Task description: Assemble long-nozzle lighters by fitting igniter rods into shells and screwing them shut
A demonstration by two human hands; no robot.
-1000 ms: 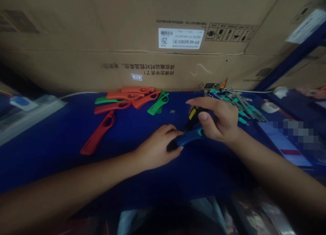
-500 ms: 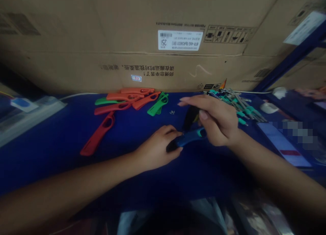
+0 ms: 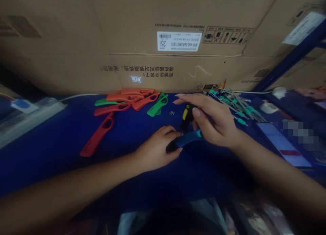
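Note:
My left hand (image 3: 156, 146) is closed around the black end of a blue handle-shaped casing (image 3: 188, 137), which looks like a long lighter's body with a teal part near its other end. In my right hand (image 3: 216, 121) is a black and yellow screwdriver (image 3: 187, 113), pinched near the thumb. It stands steeply with its tip down at the casing beside my left fingers; the exact contact is hidden. Just beyond lies a small pile of screws (image 3: 172, 113). Green casings (image 3: 157, 105) and orange casings (image 3: 146, 100) lie behind my left hand, with a red casing (image 3: 98, 136) nearer.
A bundle of metal rods with teal parts (image 3: 236, 104) lies at the back right. Right of my forearm rests a phone (image 3: 277, 139) with its screen lit. A large cardboard box (image 3: 114, 31) walls off the back of the blue table (image 3: 122, 133).
The screwdriver has turned in my right fingers, so its yellow side now shows. My right hand has shifted slightly left, while my left hand keeps the casing in place.

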